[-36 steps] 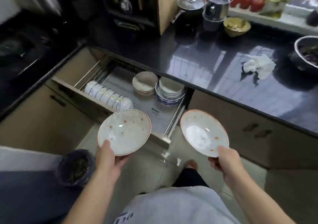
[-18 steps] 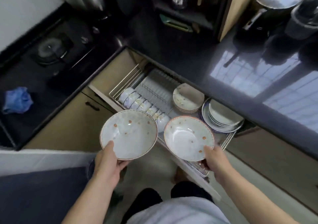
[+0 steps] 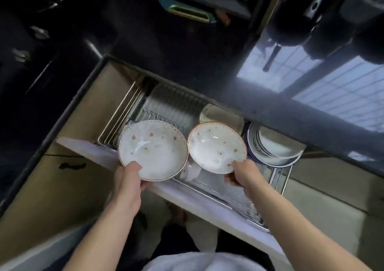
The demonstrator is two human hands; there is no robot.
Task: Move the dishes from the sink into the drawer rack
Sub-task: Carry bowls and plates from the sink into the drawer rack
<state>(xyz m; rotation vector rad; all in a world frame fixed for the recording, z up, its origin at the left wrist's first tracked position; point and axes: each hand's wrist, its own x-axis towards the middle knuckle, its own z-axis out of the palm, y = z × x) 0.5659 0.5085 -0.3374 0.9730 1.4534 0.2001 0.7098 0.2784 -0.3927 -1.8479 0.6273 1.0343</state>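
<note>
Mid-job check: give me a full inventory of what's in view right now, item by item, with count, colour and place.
Spotted bowls: 2, white with red dots and an orange rim, held over the open drawer, one per hand; the second is to the right.
Cream plates: a stack, count unclear, at the back of the drawer behind the right bowl.
Blue-rimmed dishes: a stack, count unclear, white, at the drawer's right end.
Drawer rack: 1, metal wire, pulled out under the counter.
Countertop: 1, dark and glossy, above the drawer.
Left hand: grips the left bowl's near rim.
Right hand: grips the right bowl's near rim.
</note>
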